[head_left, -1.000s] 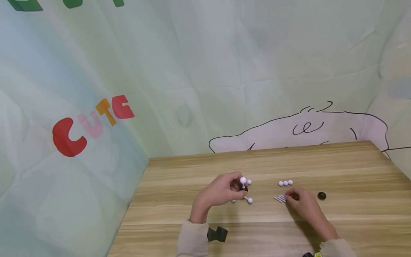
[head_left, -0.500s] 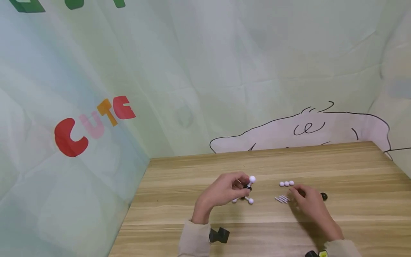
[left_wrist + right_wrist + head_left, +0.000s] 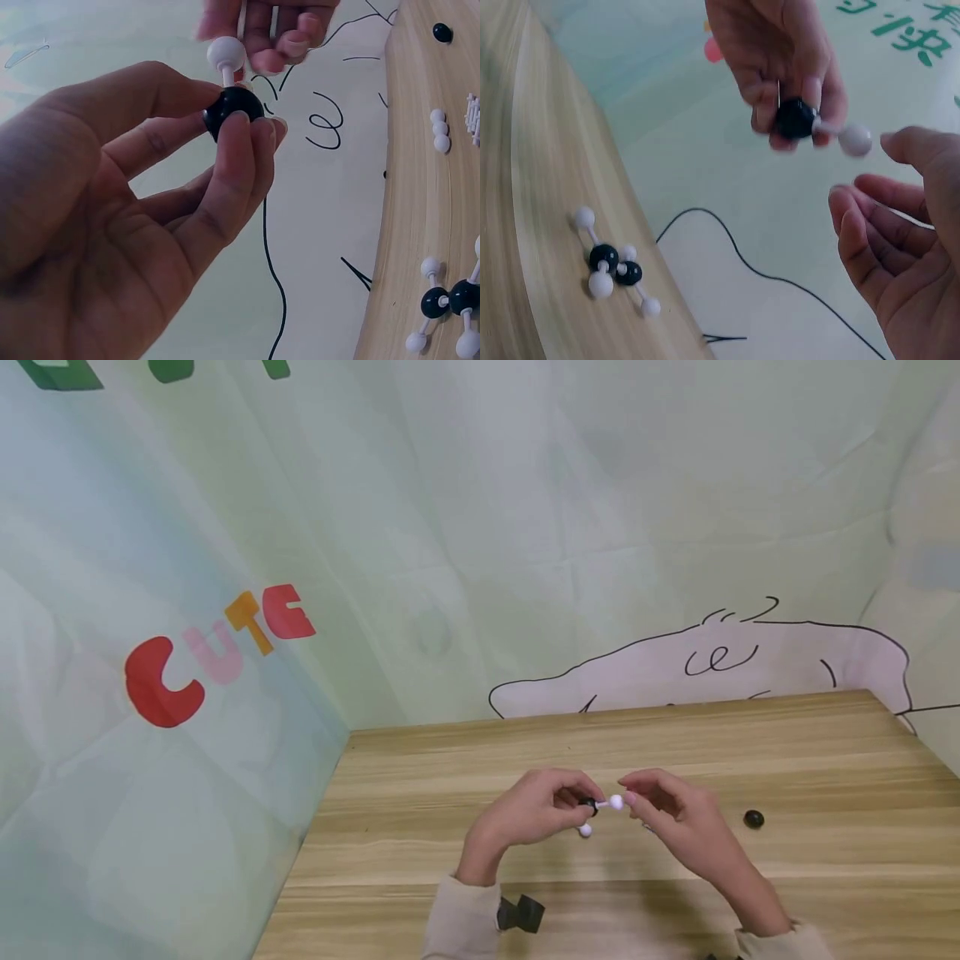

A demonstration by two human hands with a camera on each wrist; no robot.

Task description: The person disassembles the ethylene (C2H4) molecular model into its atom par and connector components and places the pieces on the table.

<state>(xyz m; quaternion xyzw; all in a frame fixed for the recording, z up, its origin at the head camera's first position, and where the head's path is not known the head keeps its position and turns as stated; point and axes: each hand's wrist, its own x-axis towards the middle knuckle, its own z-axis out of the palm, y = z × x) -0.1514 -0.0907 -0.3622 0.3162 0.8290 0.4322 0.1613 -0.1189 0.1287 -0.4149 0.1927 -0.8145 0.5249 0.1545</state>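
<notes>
My left hand (image 3: 528,810) pinches a black ball (image 3: 234,112) of a ball-and-stick model between thumb and fingers, raised over the table. A short pale stick joins this ball to a white ball (image 3: 226,53), which points toward my right hand. My right hand (image 3: 693,827) is beside that white ball with its fingers loosely bent. In the right wrist view, thumb and fingers stand apart around a gap, with nothing between them. A built model (image 3: 604,259) of two joined black balls with several white balls on sticks lies on the table, partly hidden by my left hand in the head view.
Three white balls (image 3: 440,130) sit in a row on the wooden table (image 3: 420,777), beside a small pile of pale sticks (image 3: 473,120). A loose black ball (image 3: 753,819) lies at the right. A printed cloth backdrop (image 3: 420,527) hangs behind the table.
My right hand has left the stick pile and moved left to the held piece. The left hand has turned its black ball, so the white ball now points right instead of up.
</notes>
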